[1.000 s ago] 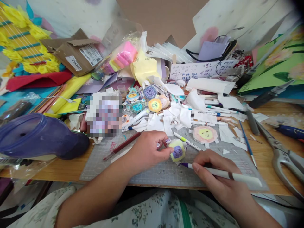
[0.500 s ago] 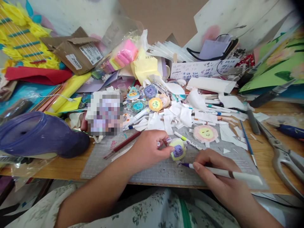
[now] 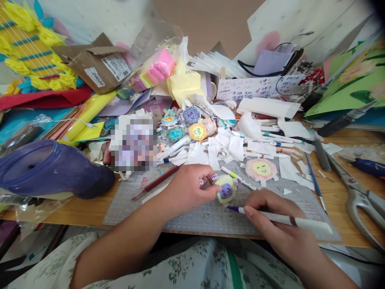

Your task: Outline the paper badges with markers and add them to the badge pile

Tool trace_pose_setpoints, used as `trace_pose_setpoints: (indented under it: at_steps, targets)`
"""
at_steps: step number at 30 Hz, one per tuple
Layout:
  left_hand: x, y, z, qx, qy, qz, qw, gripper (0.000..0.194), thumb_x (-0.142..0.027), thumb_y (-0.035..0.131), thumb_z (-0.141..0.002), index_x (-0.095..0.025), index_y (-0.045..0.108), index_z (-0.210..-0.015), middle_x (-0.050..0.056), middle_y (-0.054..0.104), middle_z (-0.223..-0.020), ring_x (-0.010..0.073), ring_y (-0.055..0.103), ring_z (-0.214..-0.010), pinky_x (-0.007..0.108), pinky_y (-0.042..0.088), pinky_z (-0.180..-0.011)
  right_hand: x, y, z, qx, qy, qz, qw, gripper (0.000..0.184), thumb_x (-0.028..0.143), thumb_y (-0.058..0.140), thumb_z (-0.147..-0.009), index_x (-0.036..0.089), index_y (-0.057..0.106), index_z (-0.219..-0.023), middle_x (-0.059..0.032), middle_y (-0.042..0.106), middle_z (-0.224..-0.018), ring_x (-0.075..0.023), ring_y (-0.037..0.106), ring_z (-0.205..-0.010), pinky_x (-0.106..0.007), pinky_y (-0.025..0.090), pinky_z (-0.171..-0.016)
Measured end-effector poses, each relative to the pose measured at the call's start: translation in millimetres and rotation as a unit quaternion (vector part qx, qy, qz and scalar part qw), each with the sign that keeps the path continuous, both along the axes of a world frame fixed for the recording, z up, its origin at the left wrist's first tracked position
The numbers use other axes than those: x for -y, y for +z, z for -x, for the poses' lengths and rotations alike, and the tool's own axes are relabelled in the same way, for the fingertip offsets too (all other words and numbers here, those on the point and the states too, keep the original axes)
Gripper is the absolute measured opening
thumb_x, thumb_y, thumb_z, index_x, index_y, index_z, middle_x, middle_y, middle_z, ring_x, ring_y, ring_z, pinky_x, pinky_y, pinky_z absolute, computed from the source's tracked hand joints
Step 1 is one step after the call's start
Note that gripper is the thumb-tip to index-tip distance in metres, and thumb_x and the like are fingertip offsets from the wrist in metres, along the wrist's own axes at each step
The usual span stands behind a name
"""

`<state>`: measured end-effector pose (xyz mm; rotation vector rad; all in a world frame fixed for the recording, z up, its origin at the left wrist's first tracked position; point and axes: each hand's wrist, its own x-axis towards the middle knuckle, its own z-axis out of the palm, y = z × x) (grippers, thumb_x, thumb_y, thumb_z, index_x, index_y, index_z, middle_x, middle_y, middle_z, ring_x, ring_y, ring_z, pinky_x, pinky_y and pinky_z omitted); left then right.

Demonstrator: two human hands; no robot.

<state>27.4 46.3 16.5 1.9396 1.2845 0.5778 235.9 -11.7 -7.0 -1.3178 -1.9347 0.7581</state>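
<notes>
My left hand (image 3: 189, 186) pinches the left edge of a small paper cutout (image 3: 226, 190), pale yellow around a purple middle, above the grey cutting mat (image 3: 186, 224). Between the fingers of my right hand (image 3: 278, 224) is a white marker (image 3: 288, 218) with a purple tip. That tip points left, just below the cutout, near small purple marks on the mat; whether it touches is too small to tell. Behind the cutout lies a white pen with a yellow-green band (image 3: 239, 178). To its right rests a pink-rimmed cutout with a yellow smiling face (image 3: 261, 170).
Paper scraps (image 3: 230, 146), pens and coloured cutouts (image 3: 197, 131) are heaped behind the mat. A dark blue translucent container (image 3: 60, 168) lies at left, near a cardboard box (image 3: 96, 66). Large scissors (image 3: 357, 192) and a thin blue brush (image 3: 314, 176) lie at right.
Both hands keep nearly the same place and grip. The view has shifted very slightly, and the marker tip stays just below the cutout.
</notes>
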Motion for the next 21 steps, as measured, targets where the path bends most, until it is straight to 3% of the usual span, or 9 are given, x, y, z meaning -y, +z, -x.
trace_pose_setpoints:
  at_steps: [9, 21]
  targets:
    - [-2.3, 0.2, 0.3, -0.006, -0.005, -0.002, 1.000, 0.024, -0.024, 0.065, -0.071, -0.017, 0.046, -0.057, -0.009, 0.033, -0.050, 0.0079, 0.029, -0.050, 0.021, 0.023, -0.051, 1.8, -0.9, -0.8, -0.002, 0.010, 0.013, 1.000, 0.023, 0.028, 0.052, -0.089, 0.022, 0.053, -0.067, 0.0034, 0.053, -0.057, -0.0118, 0.048, -0.052, -0.023, 0.037, -0.047]
    - [-0.7, 1.7, -0.1, -0.011, -0.002, -0.003, 1.000, 0.023, -0.024, 0.064, -0.071, -0.017, 0.047, -0.057, -0.009, 0.035, -0.050, 0.0078, 0.030, -0.050, 0.021, 0.023, -0.051, -0.8, 2.2, 1.3, 0.012, 0.020, -0.024, 0.999, 0.022, 0.025, 0.052, -0.088, 0.021, 0.053, -0.066, 0.0044, 0.053, -0.056, -0.0102, 0.049, -0.050, -0.020, 0.038, -0.046]
